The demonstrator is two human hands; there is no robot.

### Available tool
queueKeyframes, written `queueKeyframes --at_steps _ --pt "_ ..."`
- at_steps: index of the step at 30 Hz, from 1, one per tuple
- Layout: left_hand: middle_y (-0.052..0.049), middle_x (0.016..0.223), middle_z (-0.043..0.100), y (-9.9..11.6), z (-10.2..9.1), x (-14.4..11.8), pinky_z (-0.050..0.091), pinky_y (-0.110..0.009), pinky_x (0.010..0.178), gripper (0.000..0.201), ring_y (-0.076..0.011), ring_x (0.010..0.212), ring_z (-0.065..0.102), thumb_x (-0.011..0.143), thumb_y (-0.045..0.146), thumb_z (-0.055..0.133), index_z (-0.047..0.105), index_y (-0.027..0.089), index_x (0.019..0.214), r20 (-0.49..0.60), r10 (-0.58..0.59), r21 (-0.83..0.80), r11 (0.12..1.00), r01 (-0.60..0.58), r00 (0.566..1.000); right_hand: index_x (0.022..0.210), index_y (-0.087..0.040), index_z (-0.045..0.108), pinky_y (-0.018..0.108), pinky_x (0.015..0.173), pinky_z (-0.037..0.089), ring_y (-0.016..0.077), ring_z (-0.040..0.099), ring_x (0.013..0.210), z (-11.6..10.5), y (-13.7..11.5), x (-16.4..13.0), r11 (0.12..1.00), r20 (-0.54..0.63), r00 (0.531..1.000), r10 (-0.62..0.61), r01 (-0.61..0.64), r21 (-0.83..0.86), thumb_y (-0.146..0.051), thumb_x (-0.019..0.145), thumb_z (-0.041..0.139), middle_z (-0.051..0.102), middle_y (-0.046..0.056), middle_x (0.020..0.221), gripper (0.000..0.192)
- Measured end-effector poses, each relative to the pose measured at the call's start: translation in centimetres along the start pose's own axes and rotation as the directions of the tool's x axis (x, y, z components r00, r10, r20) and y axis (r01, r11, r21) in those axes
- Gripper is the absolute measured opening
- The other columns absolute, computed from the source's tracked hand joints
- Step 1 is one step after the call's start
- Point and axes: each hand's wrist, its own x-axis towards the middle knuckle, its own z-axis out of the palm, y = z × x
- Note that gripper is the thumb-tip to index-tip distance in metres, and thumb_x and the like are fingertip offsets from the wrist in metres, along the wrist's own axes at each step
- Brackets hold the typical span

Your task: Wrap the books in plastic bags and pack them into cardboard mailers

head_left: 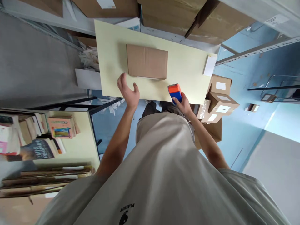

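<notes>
A closed brown cardboard box [147, 62] lies on the pale yellow tabletop [187, 62]. Just off the box's near left corner hovers my left hand [128, 92], empty, thumb and fingers apart. My right hand [184, 104] is closed around a blue and orange handheld tool [174, 92], possibly a tape dispenser, near the table's front edge. The tool is to the right of the box and apart from it; my fingers hide its lower end.
At the table's right end lies a white pad or flat box [209, 65]. Large cartons [171, 15] stand on a shelf behind the table. Several labelled cartons [220, 100] are stacked at right. Books [62, 127] and flattened cardboard [47, 179] occupy the left side.
</notes>
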Motion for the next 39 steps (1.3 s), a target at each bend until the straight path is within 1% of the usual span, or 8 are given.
queueKeyframes --at_steps 4,6,12,20,26,32,35,39 --pt "-0.016 0.164 0.071 4.9 -0.3 -4.3 0.063 -0.055 0.123 0.062 -0.0378 0.156 0.066 0.111 0.06 0.067 0.065 0.031 0.166 0.309 0.227 -0.194 0.966 -0.173 0.923 0.141 -0.024 0.061 0.058 0.097 0.068 0.0429 0.081 0.107 -0.7 0.3 -0.1 0.921 0.062 0.99 -0.124 0.138 -0.363 -0.086 0.101 0.066 0.085 0.02 0.116 0.074" --pt "-0.015 0.163 0.072 7.1 -0.5 -6.1 0.065 -0.053 0.12 0.062 -0.037 0.152 0.067 0.11 0.062 0.069 0.068 0.03 0.163 0.361 0.305 -0.261 0.94 -0.218 0.881 0.146 -0.022 0.061 0.061 0.104 0.067 0.0446 0.081 0.115 -1.5 0.2 0.0 0.86 0.13 0.966 -0.225 0.26 -0.44 -0.084 0.105 0.062 0.084 0.025 0.127 0.075" --pt "-0.011 0.142 0.082 11.3 -0.9 -8.8 0.061 -0.062 0.126 0.049 -0.0371 0.14 0.073 0.111 0.069 0.069 0.081 0.031 0.139 0.305 0.296 -0.225 0.946 -0.233 0.905 0.143 -0.024 0.065 0.062 0.109 0.067 0.0443 0.079 0.119 -5.2 -0.4 0.6 0.718 0.289 0.866 -0.408 0.5 -0.484 -0.085 0.109 0.057 0.084 0.024 0.127 0.07" --pt "-0.007 0.127 0.084 14.8 0.6 -11.0 0.059 -0.071 0.124 0.047 -0.0387 0.13 0.075 0.11 0.078 0.067 0.087 0.039 0.128 0.236 0.25 -0.165 0.963 -0.215 0.939 0.146 -0.025 0.065 0.062 0.105 0.07 0.0418 0.08 0.114 -9.2 0.5 1.5 0.672 0.36 0.801 -0.479 0.598 -0.437 -0.085 0.109 0.061 0.084 0.021 0.125 0.07" --pt "-0.008 0.133 0.084 16.8 2.0 -12.8 0.056 -0.069 0.124 0.048 -0.0376 0.131 0.073 0.114 0.076 0.063 0.087 0.04 0.133 0.227 0.248 -0.128 0.966 -0.224 0.942 0.152 -0.025 0.063 0.062 0.106 0.069 0.0414 0.081 0.116 -11.0 1.6 1.6 0.637 0.409 0.758 -0.508 0.651 -0.413 -0.086 0.112 0.054 0.083 0.02 0.126 0.073" --pt "-0.01 0.128 0.086 18.1 1.5 -12.8 0.059 -0.055 0.114 0.049 -0.0335 0.125 0.073 0.109 0.075 0.074 0.085 0.031 0.129 0.228 0.24 -0.189 0.962 -0.199 0.944 0.154 -0.022 0.057 0.063 0.102 0.07 0.0409 0.082 0.113 -11.9 3.3 2.4 0.545 0.473 0.64 -0.606 0.767 -0.339 -0.089 0.115 0.038 0.082 0.02 0.125 0.08" --pt "-0.011 0.124 0.086 17.8 1.3 -11.7 0.062 -0.047 0.103 0.042 -0.031 0.119 0.075 0.107 0.066 0.08 0.085 0.028 0.122 0.293 0.203 -0.252 0.959 -0.129 0.934 0.153 -0.018 0.056 0.06 0.095 0.07 0.041 0.081 0.108 -12.3 3.6 3.1 0.496 0.528 0.593 -0.608 0.803 -0.33 -0.088 0.115 0.039 0.083 0.021 0.12 0.082" --pt "-0.009 0.109 0.085 15.4 3.8 -10.3 0.062 -0.04 0.093 0.026 -0.0263 0.104 0.077 0.099 0.049 0.086 0.083 0.023 0.104 0.328 0.103 -0.308 0.951 0.003 0.939 0.153 -0.012 0.058 0.052 0.089 0.064 0.0391 0.08 0.1 -12.7 2.9 3.9 0.483 0.634 0.6 -0.488 0.79 -0.377 -0.081 0.114 0.051 0.083 0.021 0.114 0.079"
